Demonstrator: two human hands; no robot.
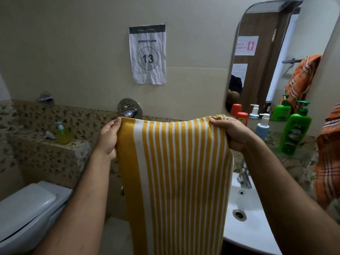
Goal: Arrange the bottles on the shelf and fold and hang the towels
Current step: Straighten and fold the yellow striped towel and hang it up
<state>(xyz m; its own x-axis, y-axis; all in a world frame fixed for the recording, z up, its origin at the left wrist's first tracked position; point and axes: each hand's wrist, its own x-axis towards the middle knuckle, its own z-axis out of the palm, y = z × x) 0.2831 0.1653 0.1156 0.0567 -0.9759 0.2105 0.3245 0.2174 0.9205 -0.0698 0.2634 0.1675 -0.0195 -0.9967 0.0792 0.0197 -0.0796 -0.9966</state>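
A yellow and white striped towel (176,181) hangs stretched in front of me, its lower end out of frame. My left hand (108,138) pinches its top left corner, and my right hand (233,133) grips the top right corner, where the cloth bunches. On the glass shelf (294,155) under the mirror stand a tall green pump bottle (295,133), a blue pump bottle (262,127) and a red-capped bottle (242,117). An orange checked towel (329,159) hangs at the right edge.
A white sink (244,230) with a chrome tap (243,175) lies below right. A toilet (27,212) is at the lower left. A small yellow bottle (62,134) stands on the tiled ledge. A wall valve (129,110) sits just behind the towel's top edge.
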